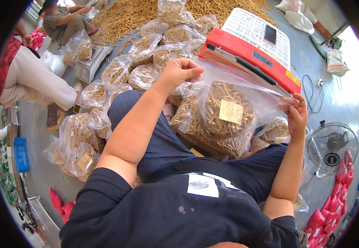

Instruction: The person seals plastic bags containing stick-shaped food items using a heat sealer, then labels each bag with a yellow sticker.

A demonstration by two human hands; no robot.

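Note:
Both hands hold a clear plastic bag (229, 108) of short brown dried sticks by its wide top edge. My left hand (182, 73) pinches one corner between thumb and fingers. At the other corner is my right hand (294, 110), its fingertips on the plastic near the end of a red sealing machine (250, 59). The bag's top edge is stretched along the machine's front, by the dark bar; whether it lies between the jaws I cannot tell. A yellowish paper label (231, 112) with writing shows on the bag, which rests against more bagged sticks (210, 145) between my legs.
Several filled bags (144, 76) crowd the floor ahead and left. Loose sticks (120, 18) lie heaped beyond. A white crate (257, 34) with a phone stands behind the machine. Two people are at the left, near a scale (89, 62). A fan (333, 148) and a cable (312, 93) are right.

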